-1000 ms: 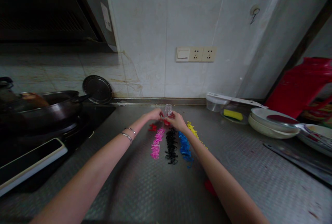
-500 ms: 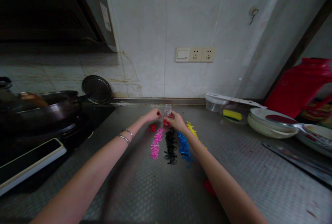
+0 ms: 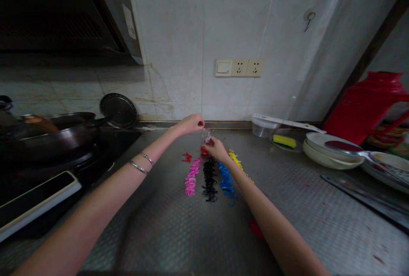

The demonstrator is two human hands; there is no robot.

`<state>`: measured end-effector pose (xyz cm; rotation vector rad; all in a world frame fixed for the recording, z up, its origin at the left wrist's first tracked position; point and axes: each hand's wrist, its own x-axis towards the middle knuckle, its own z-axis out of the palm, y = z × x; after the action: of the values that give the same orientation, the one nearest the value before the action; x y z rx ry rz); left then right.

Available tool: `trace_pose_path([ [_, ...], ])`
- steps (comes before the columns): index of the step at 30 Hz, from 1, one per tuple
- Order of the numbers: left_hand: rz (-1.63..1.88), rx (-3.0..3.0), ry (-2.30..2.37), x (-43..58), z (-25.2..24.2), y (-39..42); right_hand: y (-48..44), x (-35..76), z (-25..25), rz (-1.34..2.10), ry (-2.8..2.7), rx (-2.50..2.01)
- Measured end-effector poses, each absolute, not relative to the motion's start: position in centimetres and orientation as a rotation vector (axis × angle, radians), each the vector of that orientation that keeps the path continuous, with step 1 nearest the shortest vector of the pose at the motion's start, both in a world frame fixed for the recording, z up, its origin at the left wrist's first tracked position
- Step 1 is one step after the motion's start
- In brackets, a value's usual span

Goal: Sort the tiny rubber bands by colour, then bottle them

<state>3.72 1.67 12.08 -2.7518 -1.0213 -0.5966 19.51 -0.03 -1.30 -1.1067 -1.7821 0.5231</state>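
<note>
A small clear jar [image 3: 207, 133] with red pieces in its lower part stands upright on the metal counter. My right hand [image 3: 216, 149] is wrapped round its right side. Just above the jar's mouth, my left hand [image 3: 194, 123] is pinched, with a tiny red bit at its fingertips. A small red pile [image 3: 187, 157] lies left of the jar. Nearer to me are rows of small bands: pink [image 3: 192, 176], black [image 3: 210, 180], blue [image 3: 226, 180] and yellow [image 3: 238, 162], the last partly behind my right forearm.
On the left are a pan [image 3: 64, 133] on the stove and a white-edged device [image 3: 38, 201]. At right sit a plastic cup [image 3: 263, 128], a yellow sponge [image 3: 284, 141], stacked bowls [image 3: 334, 156], a knife [image 3: 364, 197] and a red flask [image 3: 364, 105]. A red object [image 3: 256, 228] lies by my right forearm.
My left hand has risen from beside the jar to above its mouth, uncovering the small red pile. My right hand still holds the jar in the same place.
</note>
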Motion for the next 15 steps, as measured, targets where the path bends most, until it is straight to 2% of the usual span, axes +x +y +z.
trace_pose_path([
  [4, -0.548, -2.786, -1.005, 4.4, 11.6, 1.8, 0.0, 19.5, -1.4, 0.514, -1.779, -1.107],
  [12, -1.072, -2.848, -1.266, 3.4, 10.4, 2.0, 0.1, 19.5, -1.4, 0.532, -1.784, -1.117],
  [15, -1.046, -2.850, -1.403, 1.6, 8.8, 1.3, 0.2, 19.5, -1.5, 0.526, -1.780, -1.138],
])
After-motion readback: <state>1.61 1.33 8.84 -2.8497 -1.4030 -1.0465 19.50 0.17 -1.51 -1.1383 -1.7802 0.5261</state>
